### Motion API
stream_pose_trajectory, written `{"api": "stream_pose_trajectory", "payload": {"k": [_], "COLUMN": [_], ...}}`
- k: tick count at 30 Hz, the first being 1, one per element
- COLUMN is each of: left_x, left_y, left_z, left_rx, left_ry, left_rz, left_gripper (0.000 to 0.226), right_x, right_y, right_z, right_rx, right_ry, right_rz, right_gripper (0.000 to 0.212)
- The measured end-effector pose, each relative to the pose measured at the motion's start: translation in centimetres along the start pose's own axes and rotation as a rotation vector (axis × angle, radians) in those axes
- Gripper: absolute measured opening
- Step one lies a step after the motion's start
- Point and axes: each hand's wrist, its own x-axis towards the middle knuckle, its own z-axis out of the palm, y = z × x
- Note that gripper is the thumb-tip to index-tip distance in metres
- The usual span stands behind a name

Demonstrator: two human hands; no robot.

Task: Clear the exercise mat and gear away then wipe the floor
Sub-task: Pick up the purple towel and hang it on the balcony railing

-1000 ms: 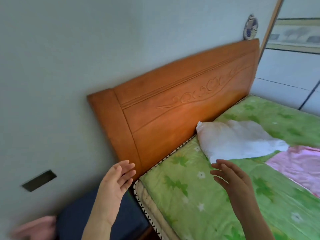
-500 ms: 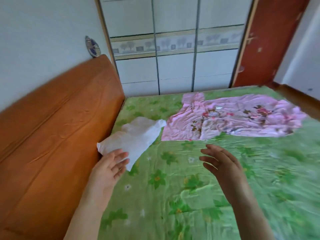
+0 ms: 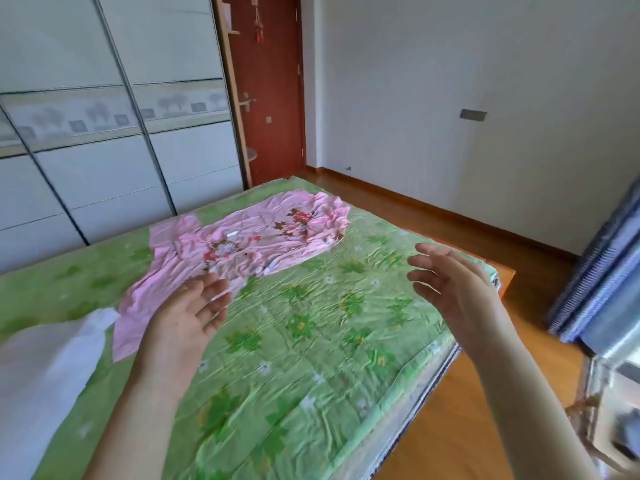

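- A bed covered by a wrinkled green sheet with a flower print [image 3: 298, 341] fills the lower left and centre of the frame.
- White sliding wardrobe doors with a grey tree-pattern band [image 3: 114, 109] take up the upper left.
- A plain pale wall [image 3: 450, 81] spans the upper right, with a small dark switch plate [image 3: 473, 114] on it.
- A bare orange-brown wooden floor [image 3: 460, 420] runs along the right of the bed and back to the wall; no exercise mat or gear shows anywhere.
- A reddish-brown wooden door [image 3: 273, 84] stands at top centre, beside the wardrobe.
- A pink floral cloth [image 3: 242, 244] lies spread on the sheet, left of centre.
- A blue-and-white striped curtain [image 3: 599, 282] hangs at the right edge.
- A white pillow [image 3: 41, 368] lies at the lower left, blurred.
- The left hand [image 3: 187, 313] hovers above the sheet in front of the pink cloth's near edge, fingers spread and relaxed, holding nothing.
- The right hand [image 3: 453, 282] hovers over the bed's right side, fingers extended and apart, holding nothing.
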Motion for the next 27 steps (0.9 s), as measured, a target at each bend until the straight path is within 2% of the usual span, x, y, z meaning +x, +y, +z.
{"api": "stream_pose_trajectory", "payload": {"k": [6, 13, 17, 24, 27], "left_x": [5.2, 9.1, 11.2, 17.0, 19.8], "left_y": [-6.9, -14.9, -17.6, -21.7, -23.8], "left_z": [11.9, 26.2, 32.1, 40.8, 44.0], "left_rx": [0.015, -0.016, -0.051, 0.031, 0.034], "left_ry": [-0.086, -0.335, -0.38, -0.502, -0.521], "left_rz": [-0.098, -0.212, -0.267, -0.307, -0.332], "left_gripper": [0.02, 0.02, 0.02, 0.021, 0.021], "right_x": [2.8, 6.2, 7.0, 10.6, 13.0], "right_y": [-2.1, -6.1, -8.1, -9.4, -9.4], "right_z": [-10.2, -20.9, -25.2, -30.8, -32.5], "right_rx": [-0.019, -0.078, -0.083, -0.042, -0.032], "right_ry": [0.138, 0.316, 0.413, 0.551, 0.634], "right_rz": [-0.005, -0.069, -0.097, -0.123, -0.17], "right_gripper": [0.019, 0.019, 0.019, 0.013, 0.029]}}
